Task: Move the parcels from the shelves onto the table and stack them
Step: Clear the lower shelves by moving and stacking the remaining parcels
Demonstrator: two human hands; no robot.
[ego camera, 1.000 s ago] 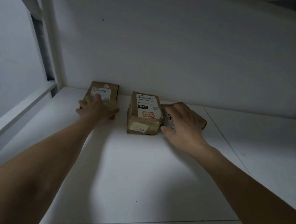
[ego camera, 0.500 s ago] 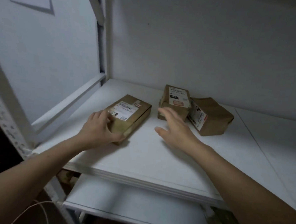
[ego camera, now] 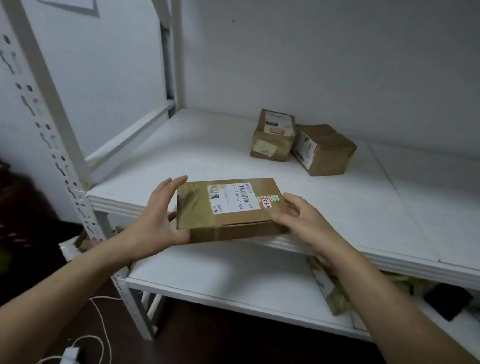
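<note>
Three parcels show, and none has reached the table, which is out of view; the task looks barely begun, with no stack yet to judge. One flat parcel (ego camera: pixel 228 209) seems lifted just clear of the shelf (ego camera: pixel 178 155), over its near edge, carried between both hands. The left hand (ego camera: pixel 158 219) clasps its left end, thumb on the near side, fingers reaching up past the far corner. The right hand (ego camera: pixel 298 219) grips the right end, fingers curled over the top. Far back on the shelf sit a tall parcel (ego camera: pixel 274 134) and, close against its right side, a squat parcel (ego camera: pixel 323 150); both are left to fetch. The flat parcel is a shallow brown carton with glossy tape (ego camera: pixel 195 204) over its left part, a white barcode label (ego camera: pixel 236 200) on top, and a red-edged tag (ego camera: pixel 266 203) by the right hand. It looks rigid enough to serve as a base.
</note>
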